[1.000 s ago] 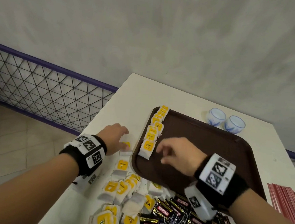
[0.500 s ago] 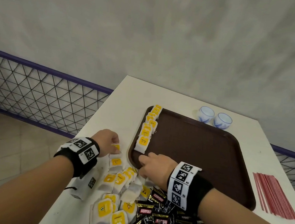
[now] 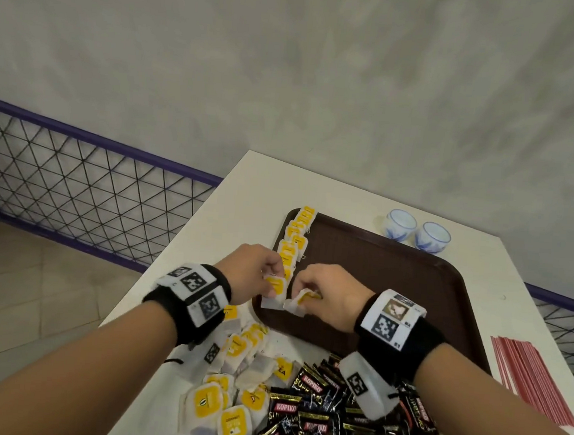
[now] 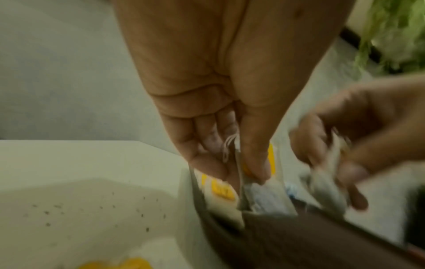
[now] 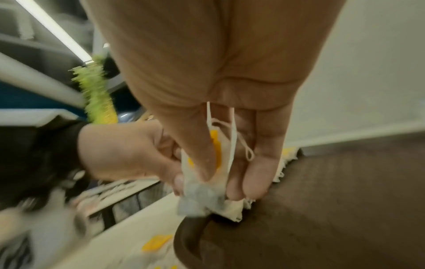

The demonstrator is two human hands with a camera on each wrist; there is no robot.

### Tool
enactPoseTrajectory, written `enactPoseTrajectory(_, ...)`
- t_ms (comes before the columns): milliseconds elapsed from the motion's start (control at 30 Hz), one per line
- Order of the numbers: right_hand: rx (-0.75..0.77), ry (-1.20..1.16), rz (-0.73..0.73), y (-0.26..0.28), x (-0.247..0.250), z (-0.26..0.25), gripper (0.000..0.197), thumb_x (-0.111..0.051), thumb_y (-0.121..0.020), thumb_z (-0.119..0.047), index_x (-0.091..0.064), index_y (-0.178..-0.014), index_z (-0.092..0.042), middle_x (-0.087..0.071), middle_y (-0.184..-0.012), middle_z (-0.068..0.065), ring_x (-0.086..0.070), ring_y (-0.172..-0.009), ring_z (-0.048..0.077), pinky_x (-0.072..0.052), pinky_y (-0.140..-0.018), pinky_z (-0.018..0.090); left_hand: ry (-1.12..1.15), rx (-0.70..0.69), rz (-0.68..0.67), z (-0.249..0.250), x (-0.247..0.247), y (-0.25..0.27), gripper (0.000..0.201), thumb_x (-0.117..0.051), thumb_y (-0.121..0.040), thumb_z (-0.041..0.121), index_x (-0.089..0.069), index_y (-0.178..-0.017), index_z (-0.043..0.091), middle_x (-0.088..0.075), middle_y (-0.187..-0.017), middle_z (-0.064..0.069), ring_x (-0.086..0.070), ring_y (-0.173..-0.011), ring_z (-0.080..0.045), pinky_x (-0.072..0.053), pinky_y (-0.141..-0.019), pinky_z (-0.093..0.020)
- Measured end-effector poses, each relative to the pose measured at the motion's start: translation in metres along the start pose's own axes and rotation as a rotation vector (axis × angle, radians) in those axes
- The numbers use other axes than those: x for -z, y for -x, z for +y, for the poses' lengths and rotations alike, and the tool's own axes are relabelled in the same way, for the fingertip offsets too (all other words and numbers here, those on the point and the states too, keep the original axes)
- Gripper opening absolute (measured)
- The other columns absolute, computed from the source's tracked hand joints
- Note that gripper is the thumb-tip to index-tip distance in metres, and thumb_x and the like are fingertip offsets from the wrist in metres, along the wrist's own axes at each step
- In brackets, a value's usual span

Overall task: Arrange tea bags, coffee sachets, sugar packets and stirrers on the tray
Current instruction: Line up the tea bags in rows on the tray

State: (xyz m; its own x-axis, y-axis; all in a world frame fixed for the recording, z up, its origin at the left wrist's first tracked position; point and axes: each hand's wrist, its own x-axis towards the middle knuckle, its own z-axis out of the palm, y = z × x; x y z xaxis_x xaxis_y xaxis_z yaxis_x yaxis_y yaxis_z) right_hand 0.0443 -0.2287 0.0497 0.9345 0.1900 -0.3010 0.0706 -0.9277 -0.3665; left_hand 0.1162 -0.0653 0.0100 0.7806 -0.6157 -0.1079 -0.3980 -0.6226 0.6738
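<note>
A brown tray lies on the white table, with a row of yellow-labelled tea bags along its left rim. My left hand pinches a tea bag over the tray's near left corner, and in the left wrist view thumb and fingers hold that tea bag. Right beside it, my right hand pinches another tea bag, which shows in the right wrist view as a tea bag with its string loose. Loose tea bags and black coffee sachets are heaped near me.
Two small blue-and-white cups stand beyond the tray's far edge. A bundle of red stirrers lies to the right of the tray. A purple-railed wire fence runs past the table's left edge.
Both hands have lifted a tea bag from the pile and come together over the tray's near left corner; the right hand came up from the pile at the tray's near edge.
</note>
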Motion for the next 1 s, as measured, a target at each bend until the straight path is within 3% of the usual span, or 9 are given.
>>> enactPoseTrajectory(133, -0.123, -0.191, 0.028, -0.011, -0.004, 0.011, 0.022, -0.062, -0.083, 0.000, -0.062, -0.078, -0.022, -0.065, -0.081, 0.001, -0.063, -0.057, 0.016, -0.053, -0.054, 0.022, -0.172, -0.006, -0.011, -0.002, -0.021, -0.020, 0.022, -0.072, -0.073, 0.006, -0.066, -0.083, 0.024, -0.059, -0.089, 0.005, -0.060, -0.088, -0.017, -0.043, -0.073, -0.023)
enactPoseTrajectory(233, -0.129, -0.218, 0.038, -0.022, -0.010, 0.017, 0.019, -0.068, -0.081, -0.004, -0.063, -0.078, -0.022, -0.063, -0.071, -0.002, -0.058, -0.054, 0.008, -0.054, -0.060, 0.024, -0.213, 0.023, 0.001, -0.009, -0.024, -0.029, 0.030, -0.072, -0.071, 0.006, -0.056, -0.076, 0.031, -0.064, -0.098, 0.000, -0.061, -0.092, -0.020, -0.050, -0.079, -0.029)
enactPoseTrajectory(433, -0.162, -0.301, 0.063, -0.045, -0.030, 0.015, 0.033, -0.075, -0.077, -0.008, -0.054, -0.066, -0.031, -0.064, -0.081, 0.001, -0.058, -0.069, 0.015, -0.054, -0.073, 0.033, -0.162, -0.031, 0.050, -0.016, -0.023, -0.044, 0.030, -0.066, -0.072, 0.002, -0.054, -0.074, 0.030, -0.060, -0.086, 0.001, -0.062, -0.084, -0.021, -0.050, -0.074, -0.028)
enactPoseTrajectory(533, -0.213, -0.298, 0.106, -0.054, -0.042, 0.015, 0.037, -0.074, -0.075, -0.005, -0.051, -0.066, -0.032, -0.061, -0.082, 0.000, -0.057, -0.070, 0.018, -0.050, -0.068, 0.027, -0.120, -0.058, 0.065, -0.019, -0.024, -0.047, 0.023, -0.064, -0.075, 0.002, -0.058, -0.079, 0.024, -0.060, -0.084, 0.001, -0.061, -0.083, -0.019, -0.049, -0.074, -0.027)
enactPoseTrajectory(633, -0.263, -0.307, 0.165, -0.062, -0.049, 0.016, 0.036, -0.074, -0.071, -0.003, -0.051, -0.067, -0.030, -0.060, -0.084, 0.002, -0.062, -0.076, 0.024, -0.051, -0.066, 0.027, -0.031, -0.077, 0.084, -0.021, -0.016, -0.046, 0.022, -0.072, -0.070, 0.004, -0.063, -0.087, 0.014, -0.061, -0.086, 0.001, -0.057, -0.079, -0.015, -0.049, -0.072, -0.025)
enactPoseTrajectory(700, -0.288, -0.330, 0.202, -0.065, -0.051, 0.017, 0.034, -0.074, -0.071, -0.004, -0.051, -0.069, -0.029, -0.063, -0.090, 0.007, -0.066, -0.083, 0.028, -0.056, -0.071, 0.032, 0.036, -0.063, 0.137, -0.024, -0.005, -0.042, 0.030, -0.079, -0.068, 0.008, -0.061, -0.090, 0.017, -0.057, -0.086, 0.008, -0.052, -0.076, -0.010, -0.044, -0.068, -0.018)
enactPoseTrajectory(800, -0.306, -0.381, 0.205, -0.065, -0.055, 0.019, 0.032, -0.077, -0.071, -0.006, -0.053, -0.076, -0.026, -0.064, -0.097, 0.010, -0.068, -0.085, 0.030, -0.058, -0.074, 0.036, 0.037, -0.018, 0.198, -0.033, 0.013, -0.027, 0.029, -0.078, -0.074, 0.020, -0.059, -0.096, 0.023, -0.057, -0.094, 0.008, -0.052, -0.080, -0.010, -0.041, -0.074, -0.021)
enactPoseTrajectory(933, -0.302, -0.445, 0.229, -0.060, -0.057, 0.020, 0.026, -0.077, -0.075, -0.011, -0.056, -0.089, -0.019, -0.059, -0.089, 0.002, -0.068, -0.082, 0.027, -0.057, -0.072, 0.037, -0.186, 0.126, -0.095, -0.054, 0.022, 0.006, 0.035, -0.074, -0.080, 0.029, -0.060, -0.110, 0.021, -0.054, -0.102, 0.009, -0.052, -0.089, -0.011, -0.038, -0.078, -0.021)
enactPoseTrajectory(1000, -0.275, -0.381, 0.249, -0.056, -0.052, 0.019, 0.028, -0.075, -0.078, -0.019, -0.054, -0.096, -0.020, -0.055, -0.092, -0.003, -0.059, -0.087, 0.019, -0.049, -0.075, 0.030, -0.260, 0.153, -0.191, -0.062, 0.017, 0.018, 0.042, -0.073, -0.080, 0.033, -0.057, -0.116, 0.020, -0.050, -0.103, 0.008, -0.049, -0.089, -0.011, -0.037, -0.079, -0.020)
